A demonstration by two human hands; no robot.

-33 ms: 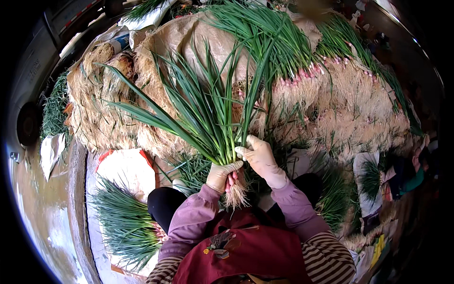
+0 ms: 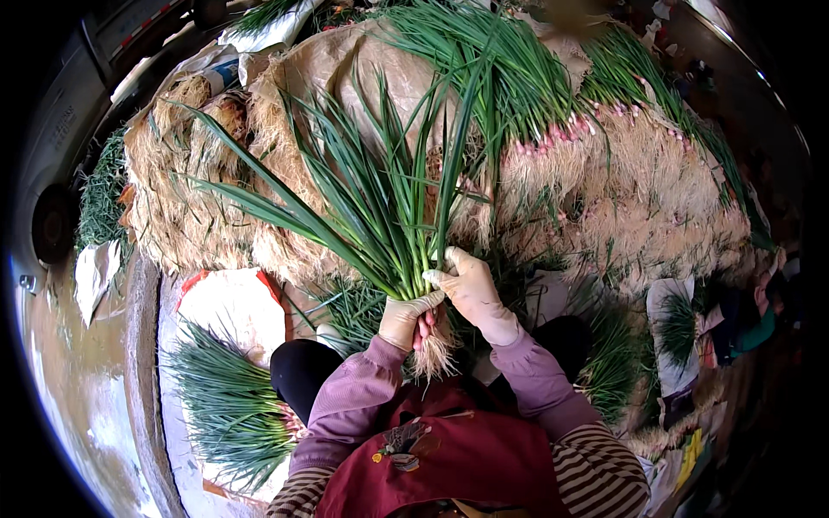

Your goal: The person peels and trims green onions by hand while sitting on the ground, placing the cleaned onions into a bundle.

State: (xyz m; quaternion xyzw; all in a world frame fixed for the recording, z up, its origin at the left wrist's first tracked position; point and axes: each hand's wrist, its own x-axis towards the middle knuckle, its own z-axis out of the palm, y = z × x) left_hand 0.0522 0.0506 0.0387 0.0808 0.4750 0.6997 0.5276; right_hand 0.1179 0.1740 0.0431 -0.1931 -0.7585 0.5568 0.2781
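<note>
My left hand, in a pale glove, is closed around a bunch of green onions just above the bulbs. Pinkish bulbs and pale, stringy roots hang out below the grip, while the long leaves fan upward and to the left. On the right side of the same bunch, my gloved right hand pinches a green onion stalk between thumb and fingers. Its leaves stand nearly upright beside the others.
Ahead lies a broad heap of green onions with roots facing me, partly under tan sheeting. More green onions rest on a white sack at my left. Loose green leaves cover the ground before me. A vehicle wheel shows far left.
My right hand has shifted slightly left, and the leaves by it have swung left and more upright. My left hand keeps its hold on the bunch.
</note>
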